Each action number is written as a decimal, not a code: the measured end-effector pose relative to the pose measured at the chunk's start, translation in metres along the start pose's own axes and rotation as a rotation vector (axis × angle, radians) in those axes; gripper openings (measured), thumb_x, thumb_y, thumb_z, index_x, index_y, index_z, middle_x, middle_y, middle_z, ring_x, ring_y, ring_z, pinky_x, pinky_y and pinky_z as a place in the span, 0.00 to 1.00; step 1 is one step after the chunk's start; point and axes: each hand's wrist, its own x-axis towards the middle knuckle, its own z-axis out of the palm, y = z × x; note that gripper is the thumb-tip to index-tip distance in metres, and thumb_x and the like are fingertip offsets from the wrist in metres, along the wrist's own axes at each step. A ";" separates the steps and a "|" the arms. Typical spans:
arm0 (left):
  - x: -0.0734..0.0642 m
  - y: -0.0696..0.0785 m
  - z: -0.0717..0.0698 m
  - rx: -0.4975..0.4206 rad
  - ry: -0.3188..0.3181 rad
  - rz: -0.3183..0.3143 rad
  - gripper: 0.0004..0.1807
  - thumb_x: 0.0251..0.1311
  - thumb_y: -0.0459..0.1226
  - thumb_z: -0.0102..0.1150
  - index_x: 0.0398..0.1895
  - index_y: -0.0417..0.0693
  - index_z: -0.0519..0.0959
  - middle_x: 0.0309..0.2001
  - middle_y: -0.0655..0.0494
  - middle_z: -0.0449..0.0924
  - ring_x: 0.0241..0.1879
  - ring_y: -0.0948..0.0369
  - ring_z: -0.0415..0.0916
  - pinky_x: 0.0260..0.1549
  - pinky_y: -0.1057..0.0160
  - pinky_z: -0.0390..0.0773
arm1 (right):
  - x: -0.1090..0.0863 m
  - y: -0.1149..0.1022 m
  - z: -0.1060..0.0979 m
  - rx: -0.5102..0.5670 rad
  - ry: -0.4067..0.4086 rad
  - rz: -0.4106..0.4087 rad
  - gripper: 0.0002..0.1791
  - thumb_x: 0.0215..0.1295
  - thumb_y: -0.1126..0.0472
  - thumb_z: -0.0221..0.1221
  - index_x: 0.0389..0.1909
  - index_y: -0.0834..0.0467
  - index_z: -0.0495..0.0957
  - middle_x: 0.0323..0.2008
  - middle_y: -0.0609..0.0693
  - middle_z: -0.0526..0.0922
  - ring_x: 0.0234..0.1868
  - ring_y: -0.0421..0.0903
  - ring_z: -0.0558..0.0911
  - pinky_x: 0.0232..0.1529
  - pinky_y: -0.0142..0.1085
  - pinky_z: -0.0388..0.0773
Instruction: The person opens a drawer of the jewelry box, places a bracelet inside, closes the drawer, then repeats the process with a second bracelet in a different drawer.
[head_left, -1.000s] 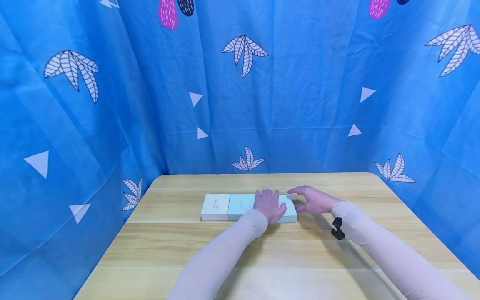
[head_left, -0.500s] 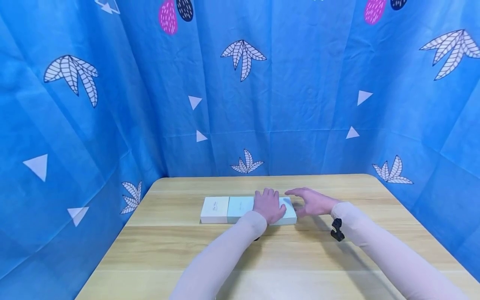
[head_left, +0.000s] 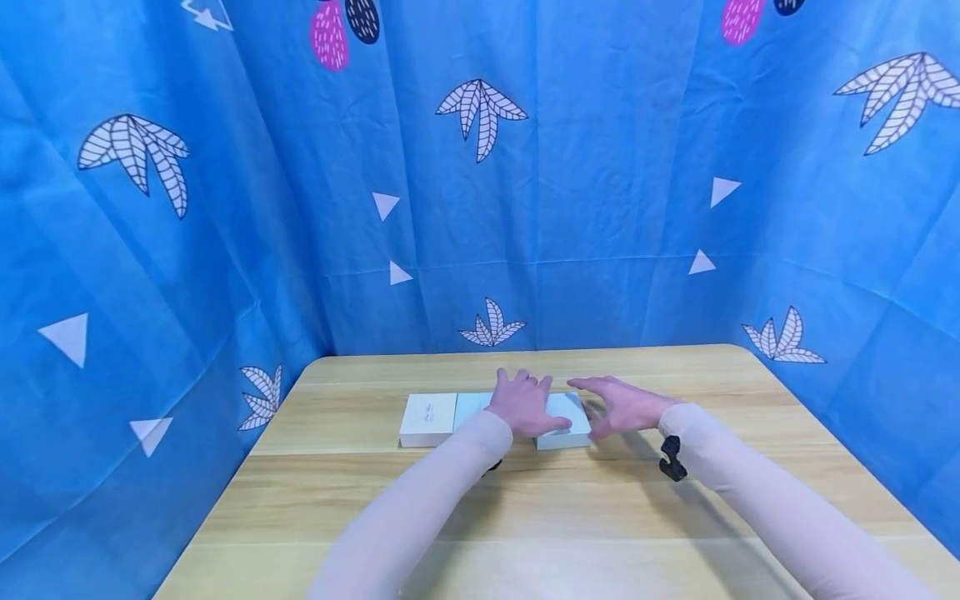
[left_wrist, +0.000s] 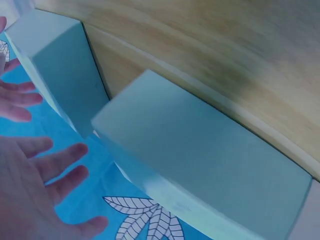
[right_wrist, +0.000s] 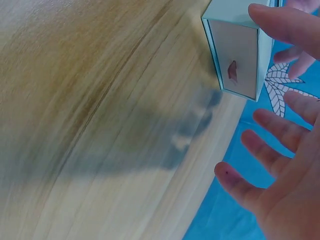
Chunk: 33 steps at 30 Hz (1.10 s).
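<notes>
A row of flat boxes lies on the table: a white box (head_left: 427,419) at the left, a pale blue box (head_left: 469,407) in the middle and another pale blue box (head_left: 564,421) at the right. My left hand (head_left: 521,406) hovers over the middle box's right part with fingers spread, its thumb overlapping the right box in the head view. In the left wrist view a gap separates the two blue boxes. Beside the right box's outer end, my right hand (head_left: 626,406) has its fingers apart. That end shows a small ribbon tab (right_wrist: 232,72) in the right wrist view.
The boxes rest on a light wooden table (head_left: 480,500) with rounded back corners. Blue patterned curtains (head_left: 600,167) hang behind it and along both sides. A black strap clip (head_left: 672,458) sits at the right sleeve.
My left hand has shifted left and spread its fingers, showing more of the right blue box. My right hand stays at nearly the same place by the box's end.
</notes>
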 end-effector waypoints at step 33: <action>-0.006 -0.019 0.006 -0.057 0.005 0.059 0.56 0.46 0.75 0.59 0.77 0.61 0.62 0.71 0.61 0.71 0.71 0.56 0.62 0.70 0.31 0.52 | 0.009 -0.007 0.007 -0.051 0.066 -0.057 0.54 0.48 0.50 0.76 0.76 0.57 0.61 0.71 0.59 0.70 0.69 0.61 0.70 0.66 0.61 0.68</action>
